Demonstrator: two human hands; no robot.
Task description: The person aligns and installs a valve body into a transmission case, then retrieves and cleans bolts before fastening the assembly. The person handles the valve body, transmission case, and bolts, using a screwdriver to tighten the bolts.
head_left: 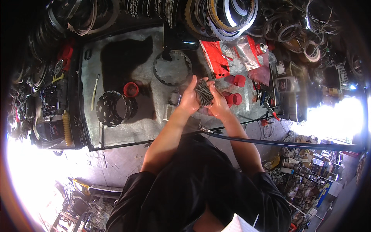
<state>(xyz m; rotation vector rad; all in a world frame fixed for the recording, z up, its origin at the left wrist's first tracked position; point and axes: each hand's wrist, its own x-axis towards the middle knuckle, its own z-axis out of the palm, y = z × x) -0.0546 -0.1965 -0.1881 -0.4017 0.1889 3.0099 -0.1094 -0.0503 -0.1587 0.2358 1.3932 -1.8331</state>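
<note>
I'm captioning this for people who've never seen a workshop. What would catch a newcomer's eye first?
Probably the bundle of thin grey metal pieces held between the left hand and the right hand, over the workbench. Next, the large toothed metal rings at the picture's top edge, right of centre, and the round red cup on the workbench's left half.
</note>
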